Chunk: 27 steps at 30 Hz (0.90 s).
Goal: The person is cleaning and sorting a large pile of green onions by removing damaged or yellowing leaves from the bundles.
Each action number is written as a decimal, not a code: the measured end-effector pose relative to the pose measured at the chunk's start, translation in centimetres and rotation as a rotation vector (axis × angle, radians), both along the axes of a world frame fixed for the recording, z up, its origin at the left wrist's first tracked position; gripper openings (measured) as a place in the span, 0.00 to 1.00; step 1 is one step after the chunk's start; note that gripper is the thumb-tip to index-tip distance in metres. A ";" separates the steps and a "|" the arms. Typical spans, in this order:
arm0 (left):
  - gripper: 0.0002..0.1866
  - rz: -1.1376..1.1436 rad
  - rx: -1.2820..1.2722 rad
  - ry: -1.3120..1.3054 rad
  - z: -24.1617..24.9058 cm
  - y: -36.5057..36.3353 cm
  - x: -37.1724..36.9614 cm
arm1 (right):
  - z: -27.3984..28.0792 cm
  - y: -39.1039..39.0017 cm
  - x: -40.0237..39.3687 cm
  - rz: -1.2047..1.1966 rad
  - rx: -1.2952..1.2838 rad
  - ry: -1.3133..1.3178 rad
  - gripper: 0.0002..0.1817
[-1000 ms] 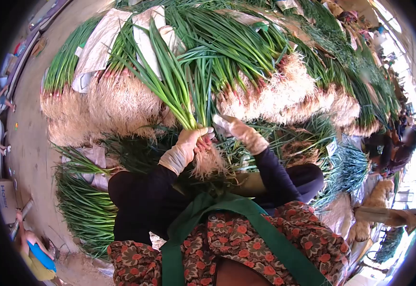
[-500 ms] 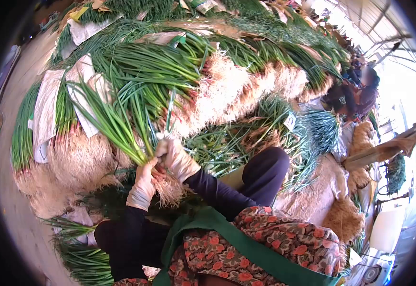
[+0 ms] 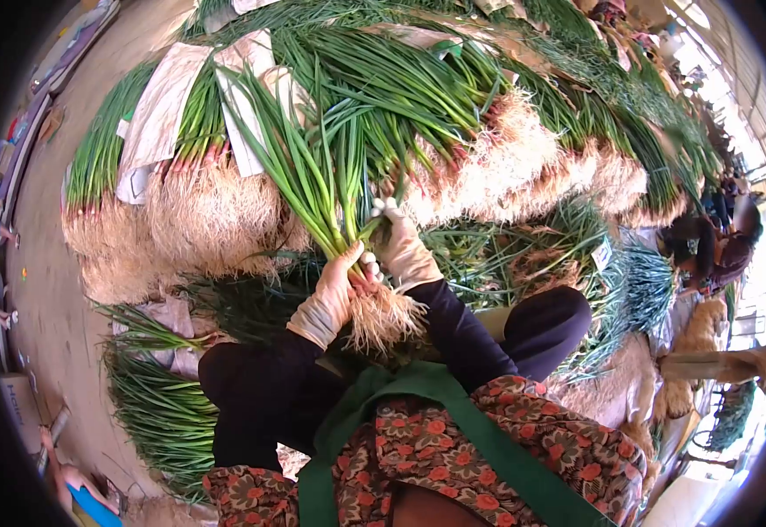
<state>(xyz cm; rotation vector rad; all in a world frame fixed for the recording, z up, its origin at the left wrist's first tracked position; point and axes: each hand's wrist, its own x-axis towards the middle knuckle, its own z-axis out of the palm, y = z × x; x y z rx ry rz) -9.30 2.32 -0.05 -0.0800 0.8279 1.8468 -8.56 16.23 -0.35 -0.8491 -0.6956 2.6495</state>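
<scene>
Scallions in a small bunch stand upright in front of the person, leaves fanning up and pale roots hanging below the fists. The left hand, gloved, is closed around the bunch at its base; the right hand, also gloved, is wrapped on the stalks just beside it, the two touching. Stacked bundles with root ends outward crowd the space directly ahead, some under white paper wraps. Loose greens lie at the person's left knee. Bare concrete floor opens to the left. No containers are in view.
</scene>
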 end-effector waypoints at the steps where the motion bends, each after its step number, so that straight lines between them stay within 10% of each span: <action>1: 0.17 0.012 -0.070 0.005 -0.1 -0.2 -0.1 | -0.3 -0.2 0.6 -0.077 -0.141 0.024 0.10; 4: 0.15 0.056 0.092 -0.081 1.3 0.1 0.0 | -2.3 2.7 1.7 0.168 -0.518 0.568 0.13; 7: 0.13 0.016 0.377 -0.082 6.3 -0.8 -0.5 | -4.8 7.9 2.6 0.237 -0.043 0.492 0.12; 10: 0.16 0.079 0.484 0.076 10.9 -3.0 -1.5 | -9.9 9.7 3.7 0.790 2.050 0.496 0.18; 11: 0.18 0.105 0.485 0.074 11.0 -3.2 -1.8 | -4.9 6.6 6.0 1.173 1.693 -0.151 0.20; 12: 0.16 0.193 0.416 0.032 11.1 -3.2 -1.7 | -4.8 8.3 5.4 1.552 1.590 0.218 0.19; 14: 0.14 0.296 0.198 -0.033 9.9 -2.4 -2.0 | -9.9 11.8 2.3 0.956 3.034 0.573 0.18; 18: 0.18 0.353 0.045 -0.137 5.9 -1.3 -2.8 | -2.8 11.7 -3.5 0.390 1.856 -0.402 0.15; 24: 0.14 0.151 0.159 -0.106 3.3 -0.8 -3.4 | -2.2 9.8 -6.5 0.889 2.064 -0.896 0.13; 26: 0.15 0.181 0.081 -0.081 3.5 -0.4 -3.0 | -3.8 10.4 -4.9 1.289 2.963 -0.528 0.16; 27: 0.12 0.249 -0.121 -0.128 5.1 -0.1 -2.5 | -8.0 11.9 -5.2 1.203 2.640 -0.249 0.14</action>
